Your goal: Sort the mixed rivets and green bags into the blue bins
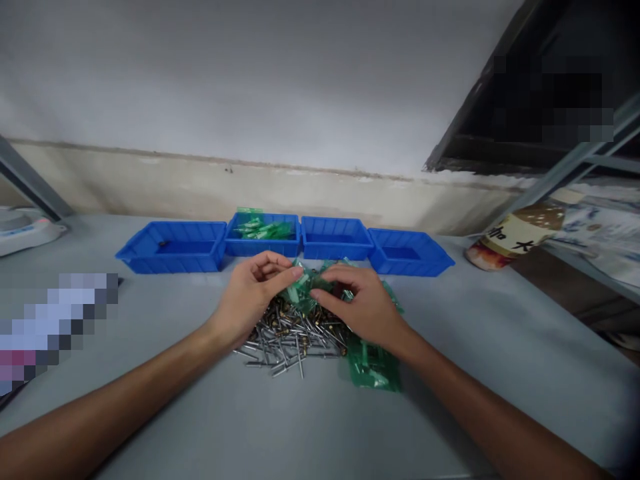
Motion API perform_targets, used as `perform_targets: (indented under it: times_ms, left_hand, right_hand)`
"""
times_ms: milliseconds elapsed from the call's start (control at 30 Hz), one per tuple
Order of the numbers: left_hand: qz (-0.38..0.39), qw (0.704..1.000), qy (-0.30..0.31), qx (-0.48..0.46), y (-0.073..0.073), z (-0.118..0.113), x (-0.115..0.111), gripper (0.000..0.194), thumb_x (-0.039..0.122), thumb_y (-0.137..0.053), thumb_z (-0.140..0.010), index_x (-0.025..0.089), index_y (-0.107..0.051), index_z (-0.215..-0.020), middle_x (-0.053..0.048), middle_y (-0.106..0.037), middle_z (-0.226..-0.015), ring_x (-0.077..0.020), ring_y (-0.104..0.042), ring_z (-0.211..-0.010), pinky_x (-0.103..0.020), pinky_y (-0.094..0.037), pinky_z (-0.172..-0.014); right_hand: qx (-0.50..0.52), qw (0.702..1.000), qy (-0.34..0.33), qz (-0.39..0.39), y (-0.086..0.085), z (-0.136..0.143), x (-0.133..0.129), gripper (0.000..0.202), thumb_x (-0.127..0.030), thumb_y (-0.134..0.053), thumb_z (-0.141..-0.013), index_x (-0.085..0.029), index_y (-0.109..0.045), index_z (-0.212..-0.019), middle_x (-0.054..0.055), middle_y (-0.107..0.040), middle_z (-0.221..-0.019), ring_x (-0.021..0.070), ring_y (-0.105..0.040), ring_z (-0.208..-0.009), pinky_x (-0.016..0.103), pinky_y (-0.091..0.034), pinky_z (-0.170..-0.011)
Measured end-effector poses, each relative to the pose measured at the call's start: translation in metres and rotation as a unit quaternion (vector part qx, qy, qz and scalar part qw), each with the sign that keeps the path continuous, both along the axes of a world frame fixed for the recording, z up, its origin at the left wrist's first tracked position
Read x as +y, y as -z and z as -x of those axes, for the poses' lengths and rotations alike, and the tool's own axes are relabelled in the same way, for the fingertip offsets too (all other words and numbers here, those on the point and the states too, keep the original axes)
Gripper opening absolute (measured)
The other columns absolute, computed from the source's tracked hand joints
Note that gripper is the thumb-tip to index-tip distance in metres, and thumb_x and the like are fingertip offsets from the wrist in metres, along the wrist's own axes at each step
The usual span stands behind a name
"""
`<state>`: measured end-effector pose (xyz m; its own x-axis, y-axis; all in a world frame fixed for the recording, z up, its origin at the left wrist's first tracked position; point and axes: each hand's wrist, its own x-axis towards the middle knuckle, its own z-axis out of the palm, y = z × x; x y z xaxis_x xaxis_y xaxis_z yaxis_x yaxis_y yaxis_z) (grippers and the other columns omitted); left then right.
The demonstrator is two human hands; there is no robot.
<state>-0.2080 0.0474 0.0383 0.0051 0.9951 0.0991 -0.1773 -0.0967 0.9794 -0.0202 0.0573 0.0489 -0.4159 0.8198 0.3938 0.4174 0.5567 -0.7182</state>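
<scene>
Your left hand (247, 293) and right hand (363, 303) meet over a heap of grey metal rivets (293, 337) on the grey table (300, 427). Both pinch one green plastic wall plug (300, 287) between thumb and forefinger, above the heap. More green plugs (373, 367) lie beside your right wrist. Behind stand four blue plastic bins (173, 248); the second bin (263, 235) holds green plugs.

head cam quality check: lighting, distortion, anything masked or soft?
Head view: even, dim, cool light, no hard glare; faint soft shadows under the left hand and right hand. Wide-angle bowing curves the wall base and the row of blue bins. Pixelated masks at mid-left and upper right. The pile of metal pins is slightly soft.
</scene>
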Motion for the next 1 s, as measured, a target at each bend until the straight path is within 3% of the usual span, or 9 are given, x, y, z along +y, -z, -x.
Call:
perform_targets:
  times_ms: [133,233,333,433,533,633,833,1000]
  left_hand:
    - [-0.004,0.999,0.032,-0.037,-0.0005,0.0029,0.0018,0.034,0.021,-0.078,-0.073,0.019,-0.062,-0.104,0.001,-0.067,-0.081,-0.01,-0.059,-0.071,-0.022,-0.046,-0.067]
    - [0.004,0.999,0.039,-0.009,-0.0008,0.0031,0.0017,0.023,0.021,-0.078,-0.072,0.017,-0.067,-0.092,0.001,-0.066,-0.077,-0.0092,-0.058,-0.068,-0.021,-0.046,-0.066]
    - [0.015,0.999,0.033,0.001,0.0001,0.0027,0.0015,0.018,0.025,-0.079,-0.072,0.016,-0.068,-0.082,0.002,-0.062,-0.071,-0.0085,-0.055,-0.063,-0.021,-0.044,-0.06]
    - [0.002,1.0,0.02,0.012,0.0013,0.0034,0.0033,0.016,0.028,-0.077,-0.074,0.018,-0.068,-0.082,0.002,-0.063,-0.073,-0.0085,-0.053,-0.064,-0.021,-0.042,-0.059]
    - [-0.026,0.999,-0.006,0.041,0.0017,0.0049,0.0058,0.012,0.027,-0.077,-0.076,0.018,-0.069,-0.079,0.003,-0.063,-0.072,-0.008,-0.053,-0.063,-0.02,-0.041,-0.059]
    - [-0.05,0.996,-0.009,0.067,0.0012,0.0063,0.0062,0.011,0.029,-0.075,-0.078,0.019,-0.07,-0.079,0.003,-0.064,-0.067,-0.0084,-0.054,-0.061,-0.02,-0.042,-0.059]
    - [-0.092,0.989,-0.017,0.115,-0.0025,0.0055,0.0023,0.022,0.038,-0.063,-0.088,0.018,-0.072,-0.09,-0.003,-0.071,-0.082,-0.0153,-0.065,-0.078,-0.027,-0.05,-0.076]
    - [-0.087,0.984,-0.061,0.141,-0.0047,0.0059,0.0019,0.024,0.039,-0.062,-0.088,0.016,-0.07,-0.085,-0.001,-0.066,-0.074,-0.0127,-0.06,-0.07,-0.024,-0.047,-0.066]
  right_hand:
    - [0.101,0.987,0.04,0.121,0.0005,-0.0027,0.0062,0.015,-0.035,-0.066,-0.082,-0.022,-0.065,-0.073,-0.002,-0.057,-0.065,0.012,-0.05,-0.057,0.027,-0.039,-0.055]
    - [0.153,0.971,0.047,0.179,0.0012,-0.0048,0.0102,0.022,-0.038,-0.066,-0.082,-0.021,-0.06,-0.069,-0.005,-0.047,-0.057,0.0086,-0.04,-0.048,0.025,-0.033,-0.047]
    - [0.154,0.969,0.046,0.187,0.0008,-0.0057,0.0106,0.026,-0.039,-0.066,-0.082,-0.021,-0.058,-0.067,-0.005,-0.044,-0.056,0.0074,-0.038,-0.046,0.024,-0.028,-0.043]
    - [0.146,0.974,0.057,0.164,0.0007,-0.0055,0.0088,0.025,-0.039,-0.068,-0.081,-0.021,-0.059,-0.067,-0.005,-0.047,-0.054,0.0078,-0.042,-0.047,0.023,-0.031,-0.043]
    - [0.168,0.968,0.057,0.18,0.0012,-0.0042,0.0072,0.019,-0.04,-0.068,-0.081,-0.022,-0.066,-0.084,-0.005,-0.053,-0.05,0.0094,-0.049,-0.044,0.023,-0.034,-0.04]
    - [0.201,0.955,0.043,0.212,0.0006,-0.002,0.0066,0.022,-0.038,-0.067,-0.082,-0.02,-0.067,-0.093,0.001,-0.068,-0.063,0.0145,-0.063,-0.053,0.023,-0.04,-0.039]
    - [0.175,0.975,0.039,0.129,-0.0011,-0.0025,0.0059,0.021,-0.027,-0.069,-0.078,-0.02,-0.071,-0.098,0.005,-0.073,-0.09,0.0169,-0.067,-0.076,0.027,-0.054,-0.056]
    - [0.107,0.993,0.016,0.041,0.0024,-0.0053,0.0041,0.028,-0.017,-0.066,-0.078,-0.025,-0.07,-0.105,0.004,-0.068,-0.108,0.016,-0.062,-0.087,0.028,-0.054,-0.066]
